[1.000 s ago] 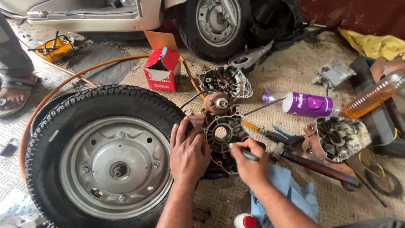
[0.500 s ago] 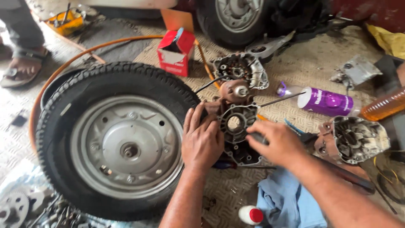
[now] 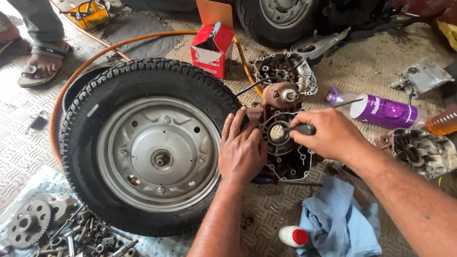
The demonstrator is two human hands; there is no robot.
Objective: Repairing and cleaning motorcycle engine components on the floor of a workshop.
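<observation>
Since a second ago the view has closed in, the tyre (image 3: 143, 143) now beside both hands. The left hand (image 3: 242, 148) lies flat, steadying the engine casing (image 3: 285, 157) on the floor. The right hand (image 3: 328, 133) grips a black-handled tool (image 3: 300, 129) at the casing's round opening, apparently mid-loosening; next calls for steady turning.

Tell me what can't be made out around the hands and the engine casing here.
Head view only:
- Tool tip: the right hand wraps the black handle; its working end is hidden.
- Engine casing: its left edge lies under the left hand.
- Orange bottle: cut off by the right edge.
</observation>
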